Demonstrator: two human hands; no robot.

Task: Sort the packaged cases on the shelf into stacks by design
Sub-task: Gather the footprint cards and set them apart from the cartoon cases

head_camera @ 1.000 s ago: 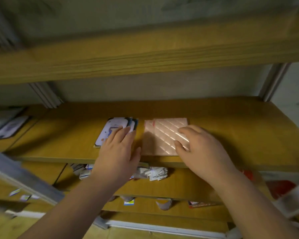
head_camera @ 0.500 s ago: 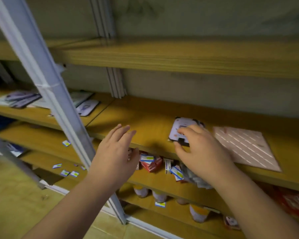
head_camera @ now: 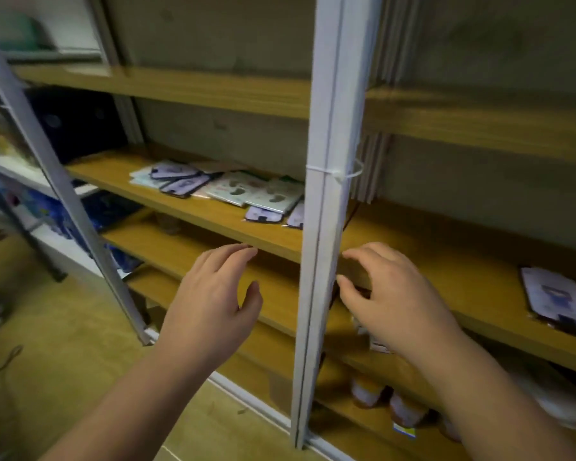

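Several packaged cases (head_camera: 233, 189) lie scattered on the wooden shelf (head_camera: 193, 211) left of a white upright post (head_camera: 323, 227); some are pale with footprint marks, some dark-edged with a lilac design. A stack of lilac cases (head_camera: 559, 299) sits at the far right of the same shelf. My left hand (head_camera: 213, 304) hovers in front of the shelf's front edge, fingers spread, holding nothing. My right hand (head_camera: 389, 294) hovers just right of the post, fingers curled apart, also holding nothing.
A slanted white brace (head_camera: 64, 194) crosses the left side. Lower shelves hold small jars (head_camera: 406, 409) and packets. Blue and dark boxes (head_camera: 80, 121) fill the racks at the left. Another wooden shelf (head_camera: 213, 91) runs above.
My view has swung left along the shelf. My right hand has let go of the lilac stack, which now lies far right. Both hands moved left and the scattered cases came into view.
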